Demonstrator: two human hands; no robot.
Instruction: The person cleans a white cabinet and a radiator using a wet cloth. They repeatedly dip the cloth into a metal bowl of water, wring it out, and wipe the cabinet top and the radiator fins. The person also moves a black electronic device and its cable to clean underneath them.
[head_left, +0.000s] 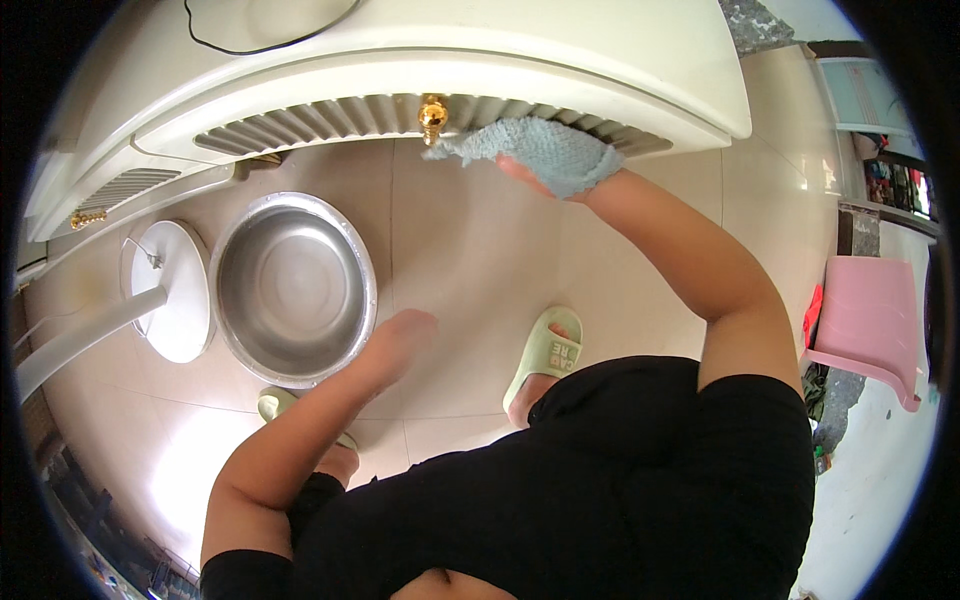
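Observation:
A light blue terry cloth (551, 146) covers most of my right hand (544, 169), which presses it against the ribbed drawer front (315, 124) of a cream cabinet. The cloth's loose end reaches just below a gold knob (433, 118). Only part of the fingers shows under the cloth. My left hand (409, 334), blurred, hangs over the floor beside the rim of a metal basin (370, 300); it holds nothing that I can see, and its finger pose is unclear. The basin stands on the tiles and seems to hold some water.
A white round base with a pole (176, 300) stands left of the basin. A black cable (247, 52) lies on the cabinet top (525, 30). A pink plastic stool (862, 322) is at the right by the wall. My feet wear green slippers (551, 345) on the tiled floor.

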